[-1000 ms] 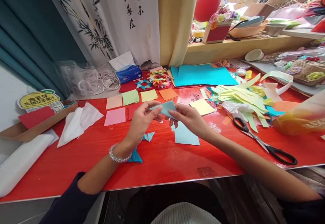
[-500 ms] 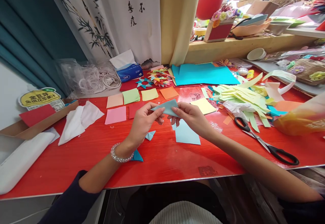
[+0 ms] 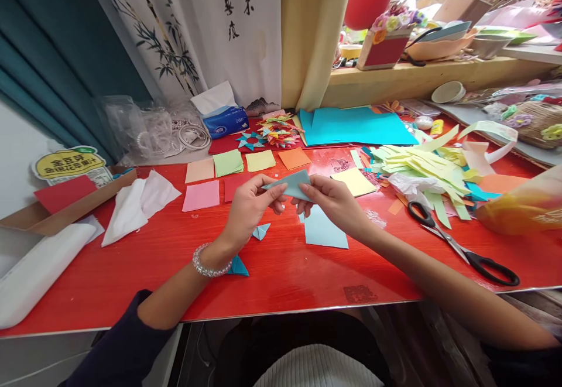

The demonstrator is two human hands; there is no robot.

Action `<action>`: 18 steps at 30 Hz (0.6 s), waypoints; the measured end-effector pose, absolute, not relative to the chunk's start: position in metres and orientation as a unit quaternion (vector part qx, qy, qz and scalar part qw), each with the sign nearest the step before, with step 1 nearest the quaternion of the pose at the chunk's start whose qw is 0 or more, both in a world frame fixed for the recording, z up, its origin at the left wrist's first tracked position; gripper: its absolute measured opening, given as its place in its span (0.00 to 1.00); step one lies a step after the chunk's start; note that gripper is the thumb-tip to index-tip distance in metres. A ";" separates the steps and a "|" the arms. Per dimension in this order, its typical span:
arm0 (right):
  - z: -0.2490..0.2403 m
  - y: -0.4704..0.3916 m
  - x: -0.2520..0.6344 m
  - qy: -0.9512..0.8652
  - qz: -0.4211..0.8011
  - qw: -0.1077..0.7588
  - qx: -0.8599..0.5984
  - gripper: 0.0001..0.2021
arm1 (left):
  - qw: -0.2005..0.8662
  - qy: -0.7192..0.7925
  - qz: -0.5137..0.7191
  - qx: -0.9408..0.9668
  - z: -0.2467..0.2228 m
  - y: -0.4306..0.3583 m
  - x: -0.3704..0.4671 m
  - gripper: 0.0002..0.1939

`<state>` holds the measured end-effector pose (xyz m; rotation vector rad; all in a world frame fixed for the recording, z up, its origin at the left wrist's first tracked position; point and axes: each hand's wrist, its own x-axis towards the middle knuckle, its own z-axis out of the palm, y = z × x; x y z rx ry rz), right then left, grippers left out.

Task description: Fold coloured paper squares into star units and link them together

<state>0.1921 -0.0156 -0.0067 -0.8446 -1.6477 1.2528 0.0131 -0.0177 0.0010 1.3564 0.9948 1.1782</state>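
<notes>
A folded piece of light blue paper [image 3: 291, 185] is held up between both hands above the table. My left hand [image 3: 251, 205] pinches its left end between thumb and fingers. At the right end, the thumb and fingers of my right hand [image 3: 330, 199] are closed on it. Beneath my right hand lie light blue paper squares [image 3: 325, 228]. A small folded light blue piece [image 3: 261, 232] rests below my left hand. Near the bracelet on my left wrist sits a darker blue folded piece [image 3: 239, 266], partly hidden by the wrist.
Stacks of coloured squares, among them a pink stack [image 3: 201, 196] and an orange stack [image 3: 294, 158], stand behind my hands. Black-handled scissors [image 3: 461, 246] lie open at the right, beside pale green paper strips [image 3: 421, 167]. Folded paper stars [image 3: 278, 132] and a tissue pack [image 3: 225, 120] are at the back.
The view has shifted slightly. Both hands keep the folded light blue paper in nearly the same pose.
</notes>
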 end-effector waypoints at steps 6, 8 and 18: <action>-0.007 -0.015 0.192 -0.657 0.507 0.441 -0.341 0.15 | 0.520 0.415 0.490 0.563 0.003 -0.017 0.013 0.13; -0.007 -0.015 0.192 -0.656 0.511 0.439 -0.339 0.15 | 0.516 0.420 0.490 0.563 0.003 -0.017 0.014 0.13; -0.006 -0.015 0.193 -0.665 0.498 0.438 -0.344 0.15 | 0.542 0.423 0.476 0.549 0.004 -0.016 0.013 0.13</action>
